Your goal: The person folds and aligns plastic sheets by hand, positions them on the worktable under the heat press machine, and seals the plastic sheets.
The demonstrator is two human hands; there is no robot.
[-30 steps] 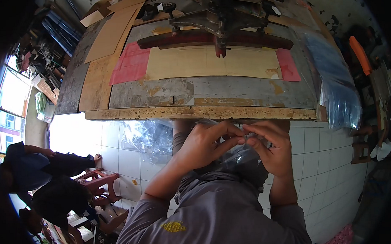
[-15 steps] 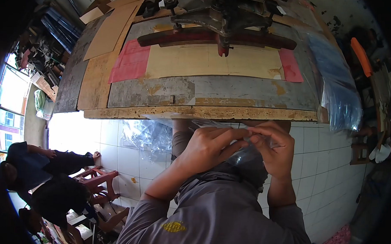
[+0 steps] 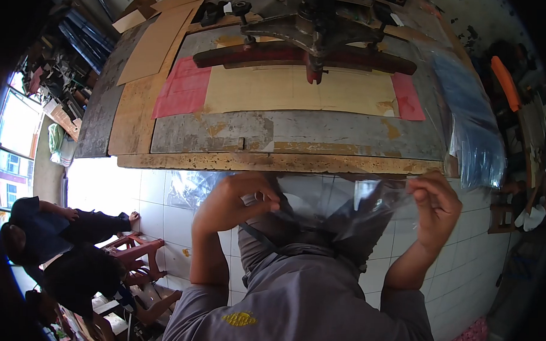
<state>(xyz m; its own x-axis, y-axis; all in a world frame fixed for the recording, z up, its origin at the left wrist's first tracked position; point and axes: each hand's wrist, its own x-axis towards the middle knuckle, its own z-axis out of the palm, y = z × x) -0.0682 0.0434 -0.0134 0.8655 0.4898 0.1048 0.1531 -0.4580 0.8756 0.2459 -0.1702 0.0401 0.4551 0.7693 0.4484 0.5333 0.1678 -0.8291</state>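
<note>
Before the counter (image 3: 284,160), the clear plastic sheet (image 3: 370,197) is spanning sideways, its end being pinched by your right hand (image 3: 435,204); your left hand (image 3: 235,199) is curving, its hold I cannot tell.

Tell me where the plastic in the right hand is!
Right of centre in the head view, clear plastic spreads between the left hand and the right hand, below the wooden table edge.
</note>
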